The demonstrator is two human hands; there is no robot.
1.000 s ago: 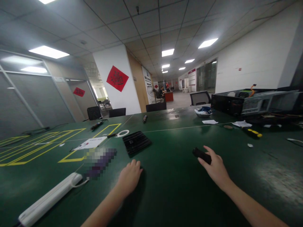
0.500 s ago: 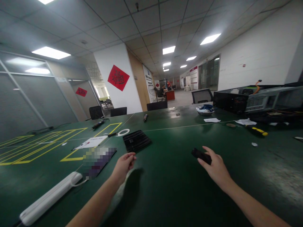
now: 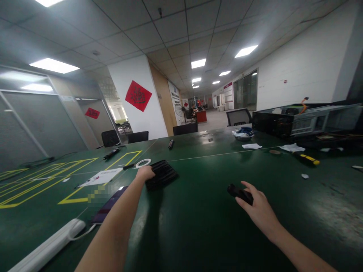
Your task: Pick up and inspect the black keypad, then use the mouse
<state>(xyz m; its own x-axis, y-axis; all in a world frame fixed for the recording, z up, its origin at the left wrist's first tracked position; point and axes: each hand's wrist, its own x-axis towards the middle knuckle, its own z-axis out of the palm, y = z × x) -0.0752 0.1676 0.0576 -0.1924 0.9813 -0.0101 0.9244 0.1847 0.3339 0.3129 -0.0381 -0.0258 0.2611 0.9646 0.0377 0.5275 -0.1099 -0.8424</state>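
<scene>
My left hand (image 3: pixel 145 173) has closed on the left edge of a flat black ribbed case (image 3: pixel 162 174), its fingertips partly hidden. The case's near edge looks slightly tipped, and I cannot tell whether it is off the table. In my right hand (image 3: pixel 262 207) is a short black cylinder, like a small flashlight (image 3: pixel 239 193), pinched between thumb and fingers above the green table (image 3: pixel 198 226). Just behind the case lies a white ring (image 3: pixel 143 163), perhaps a tape roll. A purple flat packet (image 3: pixel 109 206), partly blurred out, lies left of my left forearm.
A white power strip (image 3: pixel 47 247) lies at the lower left. Yellow tape outlines and a white paper sheet (image 3: pixel 100 176) are farther left. At right are a yellow-handled tool (image 3: pixel 309 158), a bowl with blue cloth (image 3: pixel 243 133) and an opened computer case (image 3: pixel 312 119).
My left hand has reached forward and left, from in front of the black case onto its left edge. My right hand keeps its hold, nearly still. The view has shifted slightly.
</scene>
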